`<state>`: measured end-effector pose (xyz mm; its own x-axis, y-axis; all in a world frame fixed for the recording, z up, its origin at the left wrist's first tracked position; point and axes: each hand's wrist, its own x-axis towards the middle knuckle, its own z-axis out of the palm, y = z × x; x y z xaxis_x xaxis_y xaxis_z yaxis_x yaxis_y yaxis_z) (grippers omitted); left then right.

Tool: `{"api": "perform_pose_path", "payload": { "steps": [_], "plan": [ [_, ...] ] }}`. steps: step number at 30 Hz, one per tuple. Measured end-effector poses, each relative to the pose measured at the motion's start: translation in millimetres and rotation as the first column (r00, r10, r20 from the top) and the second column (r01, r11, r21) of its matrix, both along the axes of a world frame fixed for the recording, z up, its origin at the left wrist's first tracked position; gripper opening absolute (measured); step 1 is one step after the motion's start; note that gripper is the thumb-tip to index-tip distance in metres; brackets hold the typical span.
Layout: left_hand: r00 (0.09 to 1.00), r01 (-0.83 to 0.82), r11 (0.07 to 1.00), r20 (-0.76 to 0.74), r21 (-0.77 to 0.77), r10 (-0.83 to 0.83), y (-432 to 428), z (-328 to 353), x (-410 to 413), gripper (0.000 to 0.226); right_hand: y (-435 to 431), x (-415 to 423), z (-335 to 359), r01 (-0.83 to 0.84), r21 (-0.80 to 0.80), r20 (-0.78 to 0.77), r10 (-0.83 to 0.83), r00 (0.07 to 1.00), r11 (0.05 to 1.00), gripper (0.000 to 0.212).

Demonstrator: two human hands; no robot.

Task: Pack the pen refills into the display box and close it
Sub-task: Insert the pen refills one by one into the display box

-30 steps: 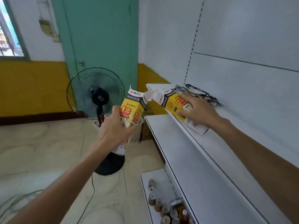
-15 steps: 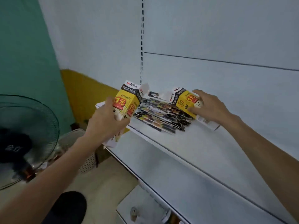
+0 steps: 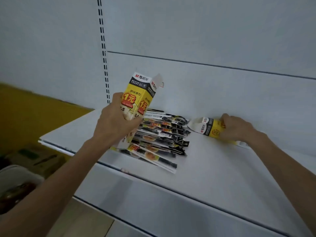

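A lower white metal shelf (image 3: 162, 211) runs across the bottom, and both bare forearms reach over it. Above it, on the white upper shelf (image 3: 213, 168), lies a fanned stack of black-and-yellow flat pen refill packets (image 3: 160, 139), none of them inside a box.

The left grip (image 3: 116, 127) is curled tight round the lower half of a tall yellow, black and white cardboard display box (image 3: 136, 98). It holds the box nearly upright over the left end of the stack, top flap open. Whether the box's foot touches the packets cannot be told.

Right of the stack, the right grip (image 3: 236, 128) has its fingers curled over a second matching cardboard box (image 3: 207, 128). That box lies on its side on the shelf, its open flap end just beside the packets.

Behind stands the pale grey back panel (image 3: 205, 31) with a slotted upright strip (image 3: 103, 53).
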<state>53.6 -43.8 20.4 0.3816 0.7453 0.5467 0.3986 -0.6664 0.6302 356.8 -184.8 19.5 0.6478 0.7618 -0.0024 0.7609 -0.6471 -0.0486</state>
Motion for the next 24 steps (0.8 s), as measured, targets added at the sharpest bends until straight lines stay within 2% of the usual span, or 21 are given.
{"api": "perform_pose_path", "payload": {
  "steps": [5, 6, 7, 8, 10, 11, 12, 13, 15, 19, 22, 24],
  "plan": [
    [0.993, 0.118, 0.992, 0.019, 0.040, -0.118, 21.2, 5.6, 5.1, 0.065, 6.4, -16.1, 8.9, 0.106, -0.161, 0.172, -0.078, 0.982, 0.981, 0.053],
    [0.991, 0.131, 0.990, 0.017, 0.054, -0.132, 26.7, 6.7, 2.9, 0.065, 13.0, -26.4, 12.7, 0.078, -0.128, 0.190, -0.053, 0.980, 0.989, 0.055],
    [0.989, 0.143, 0.988, 0.016, 0.066, -0.144, 33.6, 7.7, 0.2, 0.066, 20.9, -40.9, 18.2, 0.014, -0.028, 0.184, -0.009, 0.983, 1.000, 0.056],
    [0.988, 0.149, 0.986, 0.021, 0.071, -0.151, 41.0, 8.6, -2.8, 0.067, 30.6, -57.4, 23.7, -0.065, 0.127, 0.149, 0.046, 0.988, 0.990, 0.055],
    [0.987, 0.150, 0.986, 0.045, 0.067, -0.153, 55.3, 10.5, -9.9, 0.071, 52.4, -97.7, 36.9, -0.142, 0.500, -0.068, 0.202, 0.977, 0.855, 0.046],
    [0.986, 0.152, 0.986, 0.057, 0.068, -0.156, 62.0, 11.1, -13.8, 0.073, 64.3, -120.5, 44.1, -0.101, 0.620, -0.236, 0.308, 0.922, 0.778, 0.041],
    [0.984, 0.160, 0.985, 0.068, 0.069, -0.164, 68.0, 11.6, -18.2, 0.075, 77.1, -143.3, 50.3, -0.045, 0.675, -0.392, 0.409, 0.824, 0.737, 0.041],
    [0.981, 0.174, 0.983, 0.075, 0.065, -0.178, 73.9, 11.5, -22.9, 0.077, 90.6, -164.5, 54.3, -0.008, 0.684, -0.495, 0.472, 0.729, 0.730, 0.043],
    [0.974, 0.208, 0.977, 0.082, 0.041, -0.211, 83.2, 10.0, -33.1, 0.079, 119.7, -197.4, 56.3, -0.008, 0.686, -0.556, 0.532, 0.639, 0.728, 0.045],
    [0.950, 0.294, 0.955, 0.123, -0.047, -0.287, 108.0, 6.4, -58.2, 0.062, 163.6, -233.8, 56.1, -0.017, 0.739, -0.551, 0.618, 0.561, 0.674, 0.044],
    [0.911, 0.400, 0.878, 0.216, -0.262, -0.350, 130.1, 11.4, -77.9, 0.049, 178.1, -246.0, 53.6, -0.116, 0.717, -0.571, 0.674, 0.468, 0.688, 0.033],
    [0.876, 0.471, 0.808, 0.300, -0.355, -0.379, 143.2, 14.2, -87.0, 0.049, 185.9, -254.0, 48.0, -0.179, 0.697, -0.548, 0.677, 0.492, 0.694, 0.032]
  ]
}}
